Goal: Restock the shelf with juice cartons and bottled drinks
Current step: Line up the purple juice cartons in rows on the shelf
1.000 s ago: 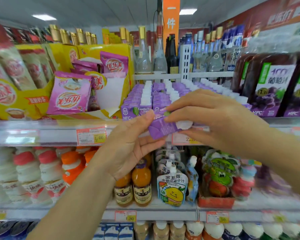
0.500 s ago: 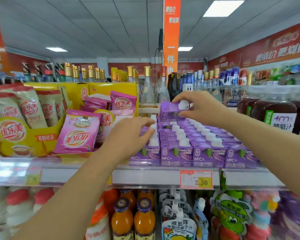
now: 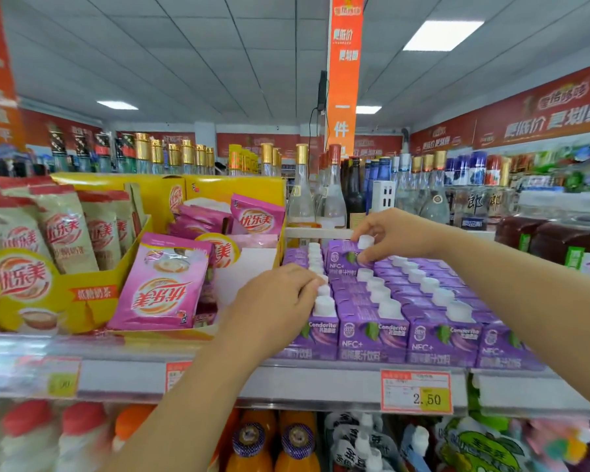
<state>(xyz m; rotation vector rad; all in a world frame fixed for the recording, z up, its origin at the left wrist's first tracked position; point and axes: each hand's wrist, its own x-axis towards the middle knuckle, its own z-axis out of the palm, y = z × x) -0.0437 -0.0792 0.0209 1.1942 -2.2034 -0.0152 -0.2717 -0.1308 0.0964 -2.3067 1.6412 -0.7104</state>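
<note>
Purple carton (image 3: 346,258) upright, cap up, label fwd, in right hand (image 3: 397,233).

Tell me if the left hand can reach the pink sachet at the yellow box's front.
Probably yes: the left hand rests on carton caps just right of the pink milk tea sachet, whose front stands uncovered; the right hand holds a purple juice carton.

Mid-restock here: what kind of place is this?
Most likely a supermarket or grocery shop: a shelf-edge price tag reading 2.50, rows of purple juice cartons facing out, and an orange banner hanging from the ceiling.
</note>
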